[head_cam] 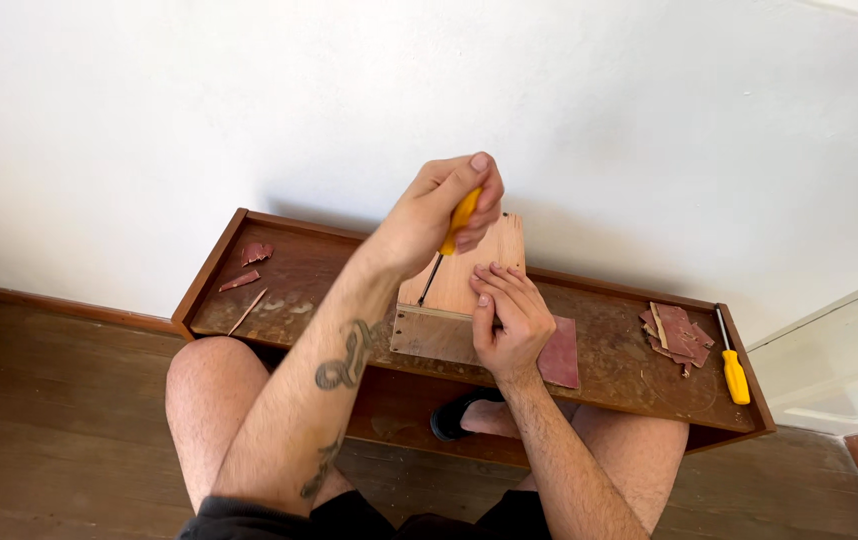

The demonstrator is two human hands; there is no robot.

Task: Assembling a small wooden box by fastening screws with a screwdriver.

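Left hand (444, 205) grips a yellow screwdriver (452, 240), tip on the wood block (459, 290). Right hand (509, 315) presses flat on the block, grasping nothing, upon the shelf (609, 375).

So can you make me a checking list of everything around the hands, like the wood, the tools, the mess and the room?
Surface: long dark-brown wooden board with raised edges, lying on its side, scuffed and patchy.
Job's things: pale wooden block stands on it; yellow-handled screwdriver angled down onto the block.
Clutter: pile of reddish veneer scraps at right, second yellow-handled screwdriver beside it; flat reddish sheet by the block; small reddish chips at left.
Grippers: left hand grips the screwdriver handle; right hand presses on the block.
Cables: nothing seen.
Surroundings: white wall, brown plank floor.
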